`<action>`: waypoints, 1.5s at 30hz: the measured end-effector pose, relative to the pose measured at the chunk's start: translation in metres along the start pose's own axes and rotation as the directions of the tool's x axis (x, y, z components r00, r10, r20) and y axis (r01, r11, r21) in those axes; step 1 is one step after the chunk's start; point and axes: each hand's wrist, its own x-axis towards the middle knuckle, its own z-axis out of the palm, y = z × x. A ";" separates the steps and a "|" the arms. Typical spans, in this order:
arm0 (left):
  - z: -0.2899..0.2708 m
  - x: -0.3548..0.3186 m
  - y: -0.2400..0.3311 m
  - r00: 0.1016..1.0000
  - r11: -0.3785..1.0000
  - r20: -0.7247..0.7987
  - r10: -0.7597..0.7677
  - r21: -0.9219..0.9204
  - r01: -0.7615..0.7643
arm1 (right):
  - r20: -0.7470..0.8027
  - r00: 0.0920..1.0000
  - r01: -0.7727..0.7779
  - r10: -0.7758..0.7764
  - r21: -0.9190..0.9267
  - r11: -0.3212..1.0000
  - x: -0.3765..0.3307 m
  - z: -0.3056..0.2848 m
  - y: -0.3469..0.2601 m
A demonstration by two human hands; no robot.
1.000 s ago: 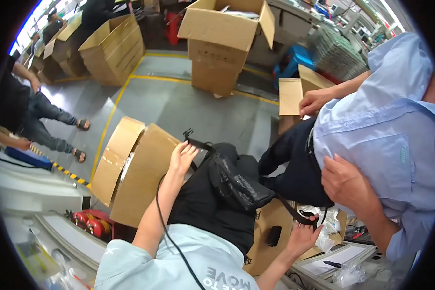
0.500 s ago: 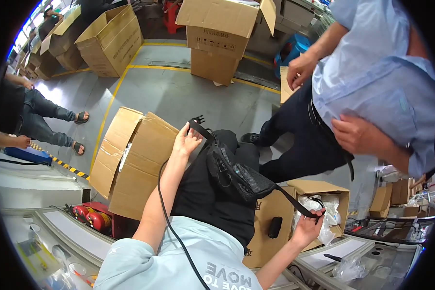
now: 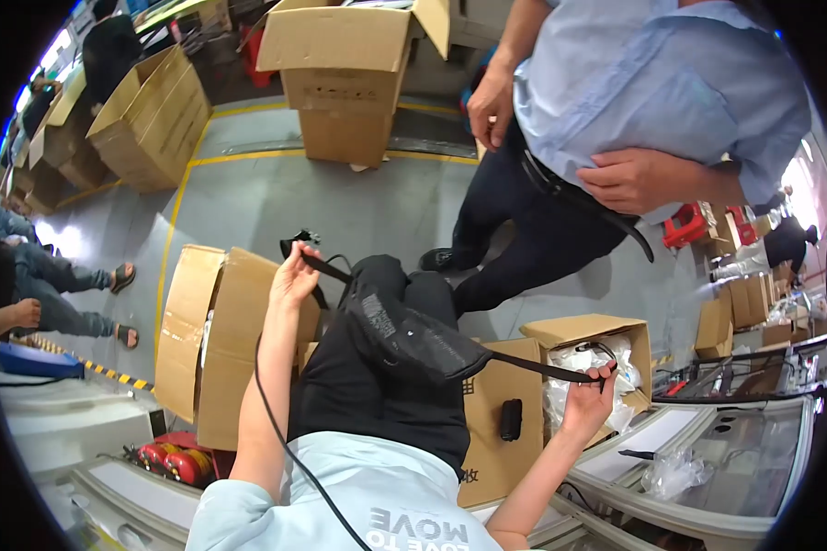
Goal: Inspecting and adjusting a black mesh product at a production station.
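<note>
A small black pouch bag (image 3: 404, 335) with a long black strap lies across my lap. My left hand (image 3: 294, 275) is closed on one end of the strap, held up over a brown cardboard box (image 3: 213, 354) at my left. My right hand (image 3: 588, 402) grips the other strap end, stretched out above a smaller open box (image 3: 560, 332) that holds clear plastic-wrapped items. A thin black cable (image 3: 271, 418) runs down my left forearm.
A person in a light blue shirt and dark trousers (image 3: 616, 129) stands close in front of my knees. Large open cardboard boxes (image 3: 345, 78) stand on the grey floor beyond a yellow line. Seated people's legs (image 3: 55, 294) are at left. A glass-topped bench (image 3: 735, 450) is at lower right.
The standing person has moved closer and more upright in front of me. Both my hands keep hold of the strap, pulled a little wider apart. My view has tilted slightly.
</note>
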 end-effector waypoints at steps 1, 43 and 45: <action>0.006 -0.001 0.000 0.999 0.998 -0.031 0.026 -0.049 -0.028 | 0.044 0.999 0.002 -0.002 0.008 1.000 0.001 0.000 -0.003; 0.103 -0.051 0.044 0.866 0.994 0.489 0.102 -0.020 -0.106 | 0.235 0.935 0.247 -0.265 0.103 0.963 -0.030 0.052 -0.071; 0.102 -0.064 0.043 0.845 0.993 0.523 0.110 -0.030 -0.110 | 0.159 0.948 0.266 -0.274 0.070 0.961 -0.039 0.055 -0.066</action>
